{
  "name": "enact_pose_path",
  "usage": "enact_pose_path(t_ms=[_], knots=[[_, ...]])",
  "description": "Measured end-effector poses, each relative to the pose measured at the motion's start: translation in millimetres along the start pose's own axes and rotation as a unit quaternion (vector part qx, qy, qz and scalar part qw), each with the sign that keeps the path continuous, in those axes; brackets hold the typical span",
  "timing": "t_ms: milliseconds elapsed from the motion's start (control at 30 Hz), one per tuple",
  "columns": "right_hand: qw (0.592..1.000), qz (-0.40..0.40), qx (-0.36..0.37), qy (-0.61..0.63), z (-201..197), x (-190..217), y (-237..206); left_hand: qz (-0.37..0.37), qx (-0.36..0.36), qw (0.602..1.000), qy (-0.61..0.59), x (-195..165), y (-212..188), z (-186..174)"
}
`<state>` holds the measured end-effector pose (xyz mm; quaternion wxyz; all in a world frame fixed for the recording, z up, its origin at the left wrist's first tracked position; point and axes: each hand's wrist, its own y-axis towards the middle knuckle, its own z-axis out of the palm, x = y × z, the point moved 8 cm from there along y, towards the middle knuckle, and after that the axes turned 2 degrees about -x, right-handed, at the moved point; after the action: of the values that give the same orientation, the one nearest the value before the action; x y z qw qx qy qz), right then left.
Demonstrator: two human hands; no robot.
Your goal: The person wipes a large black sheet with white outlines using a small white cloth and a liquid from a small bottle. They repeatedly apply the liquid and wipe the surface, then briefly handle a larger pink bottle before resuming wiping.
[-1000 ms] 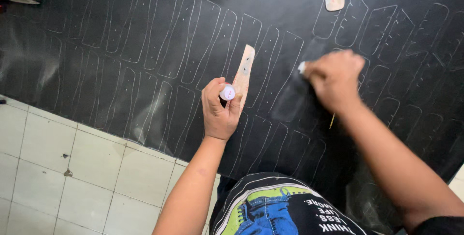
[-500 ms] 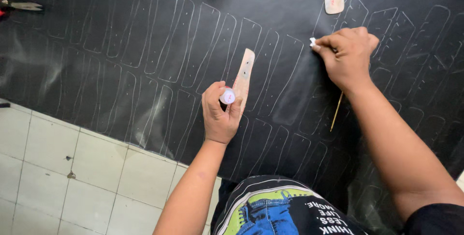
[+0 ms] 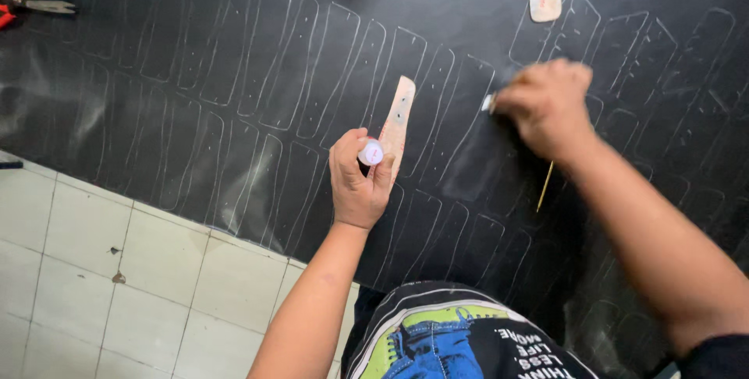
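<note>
Gripping tan template (image 3: 396, 125) and small white cap (image 3: 370, 152) in closed left hand (image 3: 357, 180), right hand (image 3: 546, 106) pinching chalk (image 3: 489, 102) on black sheet (image 3: 234, 75)

A single view, from a camera worn on the person's head, looks steeply down and slightly forward. It sits close, within arm's reach of a black sheet (image 3: 234, 75) spread across a white tiled floor (image 3: 94, 270). Both forearms enter from the bottom edge, with the left hand (image 3: 359, 180) near centre and the right hand (image 3: 546, 106) upper right. The person's printed shirt (image 3: 445, 340) fills the bottom middle.
</note>
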<state>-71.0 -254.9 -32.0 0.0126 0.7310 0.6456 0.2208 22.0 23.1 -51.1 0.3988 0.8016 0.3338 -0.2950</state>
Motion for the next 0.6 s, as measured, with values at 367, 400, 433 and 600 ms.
enact_pose_path(t_ms=[367, 400, 433, 600], knots=[[0.995, -0.054, 0.055, 0.061, 11, 41, -8, -0.001, 0.004, 1.000, 0.004, 1, 0, 0], [0.998, -0.028, 0.027, 0.053, 5, 39, -5, -0.002, 0.004, 1.000, 0.005, 2, 0, 1], [0.999, -0.003, -0.001, 0.046, -1, 36, -3, -0.003, 0.004, 1.000, 0.006, 2, 0, 1], [0.985, -0.091, 0.090, 0.116, 12, 78, -17, -0.002, -0.001, 1.000, 0.005, 3, 0, 1]])
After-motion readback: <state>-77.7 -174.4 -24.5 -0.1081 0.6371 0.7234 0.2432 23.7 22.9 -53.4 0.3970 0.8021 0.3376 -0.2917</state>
